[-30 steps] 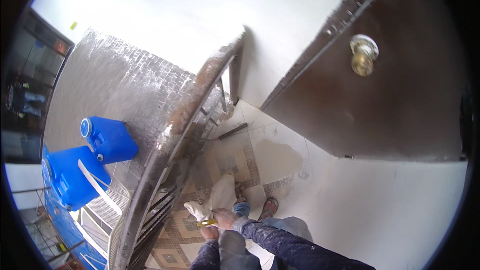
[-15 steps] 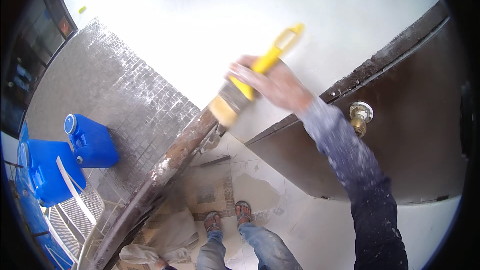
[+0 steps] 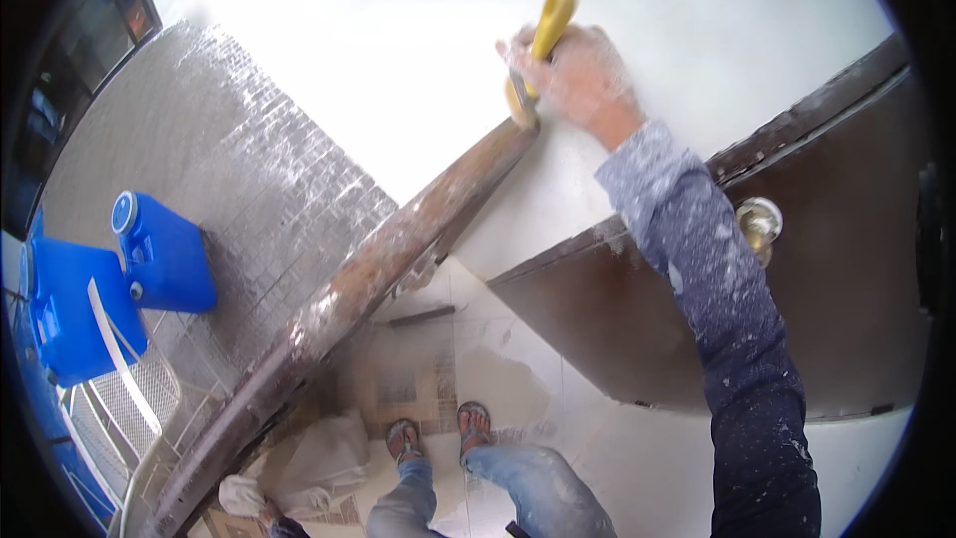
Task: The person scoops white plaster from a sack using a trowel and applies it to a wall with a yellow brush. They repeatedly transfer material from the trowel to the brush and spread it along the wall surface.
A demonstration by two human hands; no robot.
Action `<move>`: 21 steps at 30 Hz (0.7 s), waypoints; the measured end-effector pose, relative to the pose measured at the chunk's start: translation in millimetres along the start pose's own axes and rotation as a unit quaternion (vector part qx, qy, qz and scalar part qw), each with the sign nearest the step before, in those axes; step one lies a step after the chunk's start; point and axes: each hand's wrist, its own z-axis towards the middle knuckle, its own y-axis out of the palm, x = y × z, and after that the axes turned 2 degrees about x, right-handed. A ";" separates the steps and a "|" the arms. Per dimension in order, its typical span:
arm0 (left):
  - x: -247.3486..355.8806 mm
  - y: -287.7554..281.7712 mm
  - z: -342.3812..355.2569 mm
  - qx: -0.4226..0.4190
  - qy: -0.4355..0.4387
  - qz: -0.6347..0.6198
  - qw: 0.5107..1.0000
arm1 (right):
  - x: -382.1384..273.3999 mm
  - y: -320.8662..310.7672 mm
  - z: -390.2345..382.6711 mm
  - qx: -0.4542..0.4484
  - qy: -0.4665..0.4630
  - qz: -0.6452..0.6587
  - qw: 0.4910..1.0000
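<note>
My right hand [image 3: 583, 80], dusted with white, is closed round the yellow handle of a wide paintbrush [image 3: 555, 15]. Its pale bristles are seen nearly edge-on against the far end of a worn brown rail [image 3: 398, 229], where the rail meets the white wall [image 3: 398, 60]. White residue spots the rail and my dark blue sleeve. Low at the left, my left hand [image 3: 268, 513] shows only in part, closed on a bunched white cloth [image 3: 239, 495]; most of its fingers are hidden.
A brown door [image 3: 817, 319] with a round knob [image 3: 759, 224] stands at the right. Two blue jugs [image 3: 164, 254] and a white metal mesh chair [image 3: 129, 399] are left of the rail. Pale sheeting [image 3: 324, 458] lies by my feet on the tiled floor [image 3: 588, 408].
My right hand and the brush have moved up and away, from above the rail to its far end, and the brush has turned edge-on. My left hand has shifted slightly left.
</note>
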 end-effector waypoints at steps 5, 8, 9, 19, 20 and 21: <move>-25.7 -12.7 6.1 -0.022 -0.011 0.006 1.000 | 9.6 7.9 -54.5 0.037 0.060 0.047 0.996; -34.6 -19.9 3.1 -0.025 -0.017 0.005 1.000 | 22.8 19.0 -118.6 0.164 0.002 0.198 0.966; -36.8 -24.0 -4.1 -0.032 -0.038 0.025 0.998 | 18.7 30.8 -134.1 0.226 -0.025 0.227 0.947; 108.5 -35.1 -119.6 -0.038 0.287 0.541 0.790 | -137.1 77.9 -134.1 -0.008 -0.371 0.404 0.836; 119.6 -32.2 -129.2 -0.048 0.259 0.574 0.775 | -116.7 85.3 -135.5 0.054 -0.319 0.453 0.831; 126.1 -22.9 -139.4 -0.042 0.247 0.600 0.760 | -88.1 93.8 -137.6 0.110 -0.276 0.490 0.820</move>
